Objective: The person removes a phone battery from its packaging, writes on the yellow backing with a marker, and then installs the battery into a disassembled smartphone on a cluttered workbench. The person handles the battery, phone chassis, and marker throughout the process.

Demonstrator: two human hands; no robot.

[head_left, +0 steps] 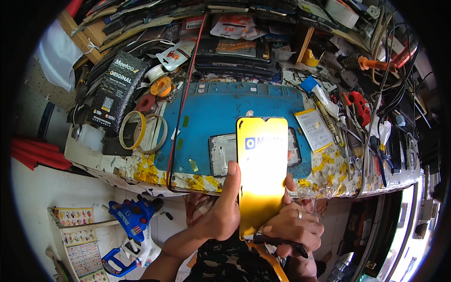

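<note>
Upright in front of me is a yellow-faced phone screen panel [253, 197], with strong glare across its middle. My left hand [224, 209] grips it, thumb along the left edge and fingertips showing past the right edge. At the panel's lower end my right hand [296, 228], with a ring on one finger, is closed around a slim dark object [284, 243]. Its kind is not clear; its tip meets the panel's bottom edge. Behind the panel a phone's open mid-frame [221, 152] lies on the blue work mat [211, 110], partly hidden.
A phone battery [314, 129] lies at the mat's right edge, near tweezers and pliers [376, 148]. Tape rolls [133, 130] and a black packet [115, 91] stand left. Stacked phones [232, 61] line the back. A red-black cable [185, 94] crosses the mat. Below left is a blue toy [134, 218].
</note>
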